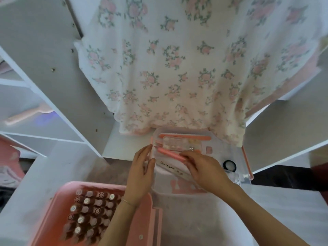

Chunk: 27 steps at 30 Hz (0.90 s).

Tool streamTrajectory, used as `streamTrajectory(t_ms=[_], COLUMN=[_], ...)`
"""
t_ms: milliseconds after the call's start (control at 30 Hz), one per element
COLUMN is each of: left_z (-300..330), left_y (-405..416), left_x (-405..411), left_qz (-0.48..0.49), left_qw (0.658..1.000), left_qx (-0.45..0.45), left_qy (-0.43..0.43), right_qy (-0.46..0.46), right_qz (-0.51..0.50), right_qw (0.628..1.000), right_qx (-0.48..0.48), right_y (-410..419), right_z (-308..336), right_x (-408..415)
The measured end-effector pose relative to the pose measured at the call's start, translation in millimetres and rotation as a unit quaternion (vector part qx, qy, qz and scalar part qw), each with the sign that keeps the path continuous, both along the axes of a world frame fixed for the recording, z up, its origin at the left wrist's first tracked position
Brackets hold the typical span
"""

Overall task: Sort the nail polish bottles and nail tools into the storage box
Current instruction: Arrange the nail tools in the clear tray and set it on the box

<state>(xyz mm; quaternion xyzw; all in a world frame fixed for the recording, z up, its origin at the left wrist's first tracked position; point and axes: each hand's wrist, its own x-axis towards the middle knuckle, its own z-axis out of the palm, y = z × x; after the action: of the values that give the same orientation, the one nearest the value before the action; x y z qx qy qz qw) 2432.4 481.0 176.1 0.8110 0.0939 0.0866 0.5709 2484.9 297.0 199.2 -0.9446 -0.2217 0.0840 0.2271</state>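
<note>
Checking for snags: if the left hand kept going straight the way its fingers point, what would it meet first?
Probably the clear tool tray's near-left edge; the left hand's fingertips already look at or against it, though depth is unclear.

Pink tray (142,217), my near-left desk corner: nail polish bottles (90,212) upright in rows. Clear storage box (229,151), far edge: pink nail tools (173,153), white nail file (170,167).

pink tray of nail polish bottles (85,213): lower left | clear plastic storage box with tools (229,153): centre, right of tray | floral cloth (177,68): behind box, upper frame
</note>
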Motion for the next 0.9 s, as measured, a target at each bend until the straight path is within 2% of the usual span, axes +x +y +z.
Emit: streamTrajectory(t_ms=[67, 167, 300, 400, 533, 600, 700, 800, 900], left_z=[-0.9, -4.3, -6.8, -4.4, 2.9, 12.6, 30.7, 37.8, 39.6], left_y=[4.8, 16.5, 24.3, 23.9, 29.4, 31.2, 26.2, 20.3, 20.9], left_x=[0.5, -0.7, -2.4, -0.2, -10.2, -13.6, -13.8, -13.7, -12.0], left_qz=[0.008, 0.017, 0.039, 0.058, 0.115, 0.103, 0.051, 0.056, 0.085], left_qw=[0.999, 0.997, 0.997, 0.994, 0.991, 0.993, 0.994, 0.984, 0.968], left_qx=[-0.045, -0.056, -0.034, -0.063, -0.049, -0.053, -0.1, -0.169, -0.234], left_qy=[0.029, 0.059, 0.05, 0.071, 0.053, 0.028, 0.019, 0.019, -0.002], right_qy=[0.07, 0.16, 0.24, 0.259, 0.259, 0.259, 0.253, 0.251, 0.169], right_qz=[-0.044, -0.113, -0.148, -0.148, -0.146, -0.131, -0.107, -0.101, -0.087], right_qw=[0.993, 0.949, 0.888, 0.865, 0.864, 0.865, 0.874, 0.878, 0.925], right_qx=[0.083, 0.247, 0.363, 0.404, 0.406, 0.409, 0.402, 0.395, 0.328], right_y=[4.2, 14.4, 33.4, 46.7, 58.6, 62.4, 68.4, 66.1, 43.1], right_z=[8.1, 16.5, 25.1, 28.8, 32.0, 32.0, 28.3, 25.3, 24.1], right_x=[-0.7, -7.8, -23.6, -30.9, -35.2, -37.9, -45.7, -46.3, -29.7])
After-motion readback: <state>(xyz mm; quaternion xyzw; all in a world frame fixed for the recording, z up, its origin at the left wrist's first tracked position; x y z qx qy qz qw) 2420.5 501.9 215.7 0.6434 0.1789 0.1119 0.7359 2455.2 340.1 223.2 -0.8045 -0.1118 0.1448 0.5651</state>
